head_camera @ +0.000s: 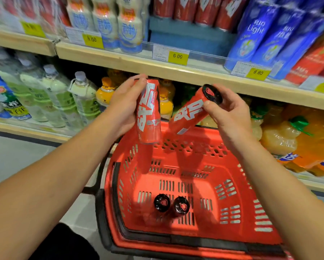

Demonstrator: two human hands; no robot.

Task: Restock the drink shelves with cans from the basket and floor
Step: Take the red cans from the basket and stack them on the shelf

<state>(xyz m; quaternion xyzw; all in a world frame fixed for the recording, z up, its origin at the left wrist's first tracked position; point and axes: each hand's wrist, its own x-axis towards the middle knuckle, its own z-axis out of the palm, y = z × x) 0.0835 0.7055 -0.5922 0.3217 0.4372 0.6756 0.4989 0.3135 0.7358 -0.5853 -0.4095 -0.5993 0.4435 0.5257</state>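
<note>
My left hand (124, 107) grips a tall red can (149, 117) with white lettering, held nearly upright above the far rim of the red basket (251, 209). In my right hand (230, 117) a second red can (190, 111) is held tilted, its black top pointing up and to the right. Two more red cans (162, 202) (181, 206) stand upright side by side on the basket's floor, showing their black tops. Matching red cans (198, 10) stand on a blue box on the upper shelf.
The basket sits on the grey floor (16, 158) in front of wooden shelves (176, 71). Pale green and orange drink bottles (298, 141) fill the lower shelf. White bottles and blue cartons (270, 34) stand above, with yellow price tags along the edge.
</note>
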